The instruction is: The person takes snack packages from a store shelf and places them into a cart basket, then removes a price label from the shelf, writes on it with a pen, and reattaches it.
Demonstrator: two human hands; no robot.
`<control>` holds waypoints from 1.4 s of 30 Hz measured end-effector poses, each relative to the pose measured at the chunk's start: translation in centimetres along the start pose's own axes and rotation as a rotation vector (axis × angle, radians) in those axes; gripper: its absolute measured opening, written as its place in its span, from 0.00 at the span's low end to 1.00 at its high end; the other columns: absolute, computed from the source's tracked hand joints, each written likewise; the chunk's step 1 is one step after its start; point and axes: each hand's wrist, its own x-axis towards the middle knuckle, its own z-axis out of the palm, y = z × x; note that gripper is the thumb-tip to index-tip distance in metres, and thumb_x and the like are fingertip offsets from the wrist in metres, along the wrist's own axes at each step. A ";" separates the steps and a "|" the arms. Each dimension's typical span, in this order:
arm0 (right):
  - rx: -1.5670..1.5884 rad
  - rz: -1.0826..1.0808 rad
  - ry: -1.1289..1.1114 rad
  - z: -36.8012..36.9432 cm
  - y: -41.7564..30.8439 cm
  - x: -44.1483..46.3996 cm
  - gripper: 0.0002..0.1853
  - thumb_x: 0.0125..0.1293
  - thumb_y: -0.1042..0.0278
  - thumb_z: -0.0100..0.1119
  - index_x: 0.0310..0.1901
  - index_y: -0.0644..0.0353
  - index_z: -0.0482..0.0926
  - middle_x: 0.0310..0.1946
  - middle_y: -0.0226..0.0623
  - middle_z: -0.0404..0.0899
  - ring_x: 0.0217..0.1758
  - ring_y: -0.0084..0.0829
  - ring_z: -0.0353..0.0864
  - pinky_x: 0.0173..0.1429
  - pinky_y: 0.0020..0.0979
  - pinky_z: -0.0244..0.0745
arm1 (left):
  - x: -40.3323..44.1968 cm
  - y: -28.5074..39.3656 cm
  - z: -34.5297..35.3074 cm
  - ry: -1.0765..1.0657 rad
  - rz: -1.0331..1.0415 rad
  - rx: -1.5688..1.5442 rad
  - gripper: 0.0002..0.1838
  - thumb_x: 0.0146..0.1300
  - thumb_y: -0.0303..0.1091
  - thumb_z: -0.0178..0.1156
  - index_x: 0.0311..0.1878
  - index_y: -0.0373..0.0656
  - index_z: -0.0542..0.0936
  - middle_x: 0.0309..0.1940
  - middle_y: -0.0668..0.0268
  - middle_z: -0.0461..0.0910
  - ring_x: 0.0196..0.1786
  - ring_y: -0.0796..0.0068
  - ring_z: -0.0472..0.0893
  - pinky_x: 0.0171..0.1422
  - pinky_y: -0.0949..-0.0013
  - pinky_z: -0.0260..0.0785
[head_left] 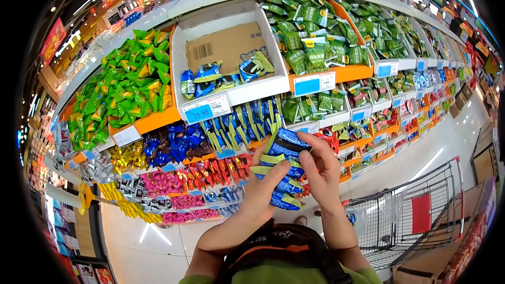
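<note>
Several blue-and-green snack packets (286, 184) are stacked in a column between my hands, in front of the lower shelves. My left hand (265, 181) is wrapped round their left side, its thumb across the middle packets. On the right side, my right hand (321, 171) pinches the top packet with thumb and fingers. Above and to the left, a white bin (231, 94) holds a few similar blue-and-green packets (209, 72) at its front, with brown cardboard (229, 44) behind them. A blue price tag reading 25.90 (200, 113) is on that bin's front.
Green packets (126, 79) fill a bin at left, and dark green packets (315, 37) fill one at right. Lower shelves hold blue, red and pink sweets (163, 181). A wire shopping cart (405, 215) stands at lower right on the tiled floor (131, 231).
</note>
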 end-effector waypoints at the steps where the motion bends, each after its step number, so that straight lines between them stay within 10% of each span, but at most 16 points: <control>1: 0.032 0.029 0.022 0.0 0.1 -0.1 0.16 0.68 0.72 0.56 0.56 0.64 0.75 0.43 0.31 0.79 0.27 0.13 0.64 0.33 0.18 0.63 | 0.0 -0.2 -0.1 0.001 0.005 -0.001 0.30 0.62 0.27 0.60 0.66 0.48 0.61 0.49 0.66 0.74 0.47 0.75 0.79 0.43 0.68 0.78; 24: 0.045 0.064 0.225 -4.0 1.6 -4.1 0.14 0.68 0.76 0.53 0.54 0.62 0.76 0.43 0.34 0.79 0.36 0.18 0.75 0.39 0.22 0.69 | 0.5 -4.8 0.8 -0.079 -0.134 0.088 0.29 0.61 0.24 0.59 0.65 0.47 0.61 0.53 0.64 0.73 0.52 0.72 0.76 0.56 0.66 0.72; 28: 0.268 0.498 0.570 -7.1 4.2 -10.4 0.16 0.72 0.70 0.49 0.60 0.58 0.69 0.44 0.30 0.76 0.39 0.20 0.76 0.43 0.24 0.75 | 1.2 -7.2 -2.8 -0.257 -0.517 0.059 0.21 0.65 0.31 0.55 0.61 0.45 0.66 0.53 0.49 0.77 0.51 0.58 0.80 0.56 0.63 0.72; 29: 0.248 0.542 0.685 -9.1 6.1 -13.0 0.17 0.73 0.70 0.47 0.62 0.54 0.68 0.30 0.25 0.71 0.34 0.19 0.77 0.37 0.26 0.79 | 0.8 -8.1 -3.9 -0.212 -0.551 0.104 0.17 0.68 0.34 0.52 0.59 0.46 0.68 0.57 0.47 0.75 0.52 0.54 0.80 0.51 0.65 0.75; 35: -0.317 0.977 1.059 -21.2 16.8 -32.3 0.19 0.69 0.71 0.49 0.61 0.50 0.68 0.35 0.33 0.79 0.32 0.22 0.79 0.33 0.25 0.76 | 0.7 -11.0 -7.4 -0.014 -0.801 -0.134 0.17 0.71 0.49 0.49 0.49 0.47 0.75 0.53 0.54 0.76 0.59 0.48 0.75 0.35 0.63 0.79; 42: -0.604 0.754 0.681 -21.2 19.2 -32.1 0.23 0.69 0.67 0.51 0.66 0.55 0.67 0.49 0.37 0.77 0.47 0.24 0.77 0.47 0.25 0.72 | 1.4 -11.1 -5.4 -0.113 -0.891 -0.267 0.28 0.72 0.53 0.44 0.58 0.36 0.70 0.55 0.53 0.74 0.62 0.49 0.73 0.37 0.60 0.81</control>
